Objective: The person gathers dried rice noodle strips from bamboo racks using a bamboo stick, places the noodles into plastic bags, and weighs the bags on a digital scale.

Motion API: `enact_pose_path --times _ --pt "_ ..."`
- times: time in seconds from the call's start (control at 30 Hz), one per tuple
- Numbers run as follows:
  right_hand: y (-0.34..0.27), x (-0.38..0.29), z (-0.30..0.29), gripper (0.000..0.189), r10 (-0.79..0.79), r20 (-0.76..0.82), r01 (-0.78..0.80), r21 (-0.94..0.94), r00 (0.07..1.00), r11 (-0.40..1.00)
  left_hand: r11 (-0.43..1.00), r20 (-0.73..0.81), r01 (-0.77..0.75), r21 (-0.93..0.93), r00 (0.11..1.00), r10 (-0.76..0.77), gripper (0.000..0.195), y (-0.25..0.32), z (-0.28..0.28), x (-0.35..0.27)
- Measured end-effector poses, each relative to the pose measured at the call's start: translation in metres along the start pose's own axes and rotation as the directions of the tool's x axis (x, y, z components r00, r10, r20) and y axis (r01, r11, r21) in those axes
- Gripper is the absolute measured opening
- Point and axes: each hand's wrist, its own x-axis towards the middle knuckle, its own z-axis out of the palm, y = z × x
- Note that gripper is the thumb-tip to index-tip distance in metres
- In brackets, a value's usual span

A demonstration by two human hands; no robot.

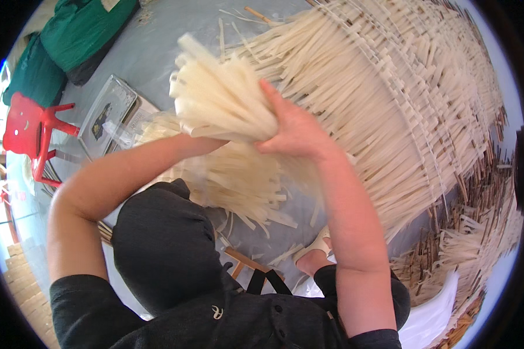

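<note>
My right hand (294, 128) grips the side of a thick bundle of pale, flat, noodle-like strips (227, 94), thumb and fingers spread around its lower right end. The bundle is raised in front of me, its loose ends fanning to the upper left. My left forearm reaches in from the left, and my left hand is mostly hidden behind the bundle, with only the wrist area (203, 145) showing. Whether its fingers close on the strips cannot be seen. Below both hands lies a loose, blurred heap of similar strips (240, 183).
A large spread of pale strips on thin sticks (353, 87) covers the right side. A red plastic chair (26, 126), green sacks (85, 32) and a metal box or tin (109, 113) stand left. A wooden piece (244, 261) lies near my sandalled foot (312, 255); white plastic sheeting (432, 309) is lower right.
</note>
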Motion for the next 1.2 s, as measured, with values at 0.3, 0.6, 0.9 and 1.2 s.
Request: enact_pose_path --times 0.3,0.6,0.9,1.2 --pt "0.005 0.040 0.075 0.114 0.105 0.113 -0.111 0.054 0.988 0.992 0.842 -0.118 0.413 0.348 0.910 -0.398 0.028 -0.079 -0.004 -0.082" --pt "0.015 0.044 0.082 0.115 0.001 0.066 -0.013 0.171 0.998 0.985 0.301 0.174 0.611 -0.732 0.595 -0.785 0.031 -0.091 -0.059 -0.094" --pt "0.007 0.042 0.110 0.114 0.006 0.325 0.083 -0.258 0.946 0.963 0.176 -0.064 0.062 -0.982 0.775 -0.629 0.048 -0.087 -0.085 -0.096" --pt "0.009 0.047 0.109 0.112 0.120 0.386 0.011 -0.319 0.915 0.948 0.552 -0.118 0.446 -0.705 0.694 -0.710 0.035 -0.045 -0.101 -0.091"
